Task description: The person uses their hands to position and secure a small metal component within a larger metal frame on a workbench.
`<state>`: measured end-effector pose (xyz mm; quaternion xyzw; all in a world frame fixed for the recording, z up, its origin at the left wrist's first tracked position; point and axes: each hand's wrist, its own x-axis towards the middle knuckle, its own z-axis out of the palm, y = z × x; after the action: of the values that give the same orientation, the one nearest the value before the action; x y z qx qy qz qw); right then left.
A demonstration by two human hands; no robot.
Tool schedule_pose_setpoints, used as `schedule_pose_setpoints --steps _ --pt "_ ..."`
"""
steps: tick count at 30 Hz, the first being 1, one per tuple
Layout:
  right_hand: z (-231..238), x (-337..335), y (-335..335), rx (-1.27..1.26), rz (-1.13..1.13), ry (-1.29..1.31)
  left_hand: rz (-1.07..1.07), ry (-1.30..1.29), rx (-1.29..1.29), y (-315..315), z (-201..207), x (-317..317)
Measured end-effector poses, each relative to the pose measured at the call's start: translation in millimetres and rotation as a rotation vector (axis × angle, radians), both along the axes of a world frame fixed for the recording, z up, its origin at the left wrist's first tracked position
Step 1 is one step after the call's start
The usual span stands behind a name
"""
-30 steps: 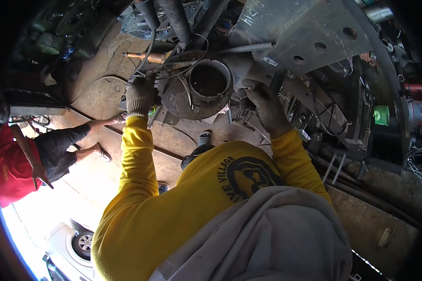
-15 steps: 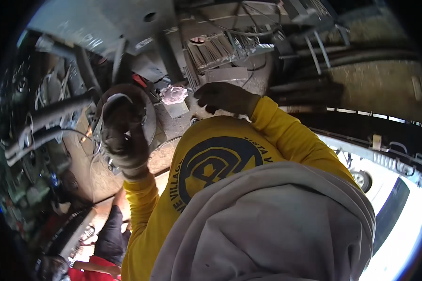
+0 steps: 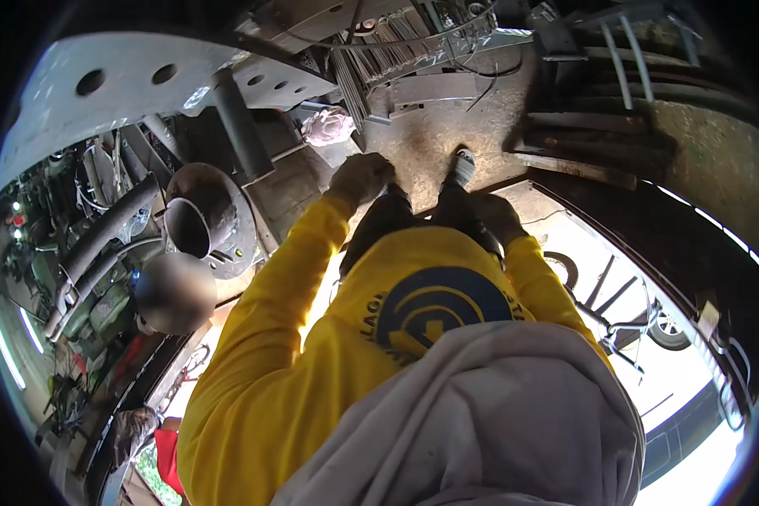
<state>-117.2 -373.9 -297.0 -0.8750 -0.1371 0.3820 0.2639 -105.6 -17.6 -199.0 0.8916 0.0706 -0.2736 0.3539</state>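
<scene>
My left hand (image 3: 361, 179), in a dull greyish glove, hangs in front of my left thigh, just nearer than a crumpled pale pink bundle (image 3: 329, 126). Its fingers are bunched in shadow, and I cannot tell whether they hold anything. Dark against my trousers, my right hand (image 3: 497, 218) hangs beside my right leg with its fingers hidden. Left of my left arm stands a wide metal pipe piece (image 3: 188, 228) with a round flange (image 3: 243, 221), touched by neither hand.
A long grey metal beam with round holes (image 3: 131, 72) crosses the upper left. Bundled flat rods (image 3: 379, 63) lie farther ahead. Dark metal bars (image 3: 582, 152) line the right. A person (image 3: 175, 291) is at the left, and a red garment (image 3: 169, 455) shows lower down.
My left hand has left the flanged pipe piece and moved right, to my thigh. My right hand has dropped to my right side. The view has shifted, and my sandalled foot now shows.
</scene>
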Motion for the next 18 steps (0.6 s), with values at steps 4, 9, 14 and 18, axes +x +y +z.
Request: schedule_pose_setpoints --steps 4,9,14,18 --pt "24.0 0.6 -20.7 -0.202 0.195 0.107 0.017 0.194 0.376 31.8 -131.6 24.1" --pt "60.1 6.6 -39.1 -0.246 -0.558 0.524 0.294 0.318 0.564 58.7 -208.3 83.5" --pt "35.7 -20.1 -83.7 -0.335 -0.466 0.417 0.265 0.471 0.461 95.7 -281.0 70.9" --pt "38.9 -26.3 -72.3 -0.403 -0.472 0.431 0.205 0.552 0.532 61.4 -245.3 92.7"
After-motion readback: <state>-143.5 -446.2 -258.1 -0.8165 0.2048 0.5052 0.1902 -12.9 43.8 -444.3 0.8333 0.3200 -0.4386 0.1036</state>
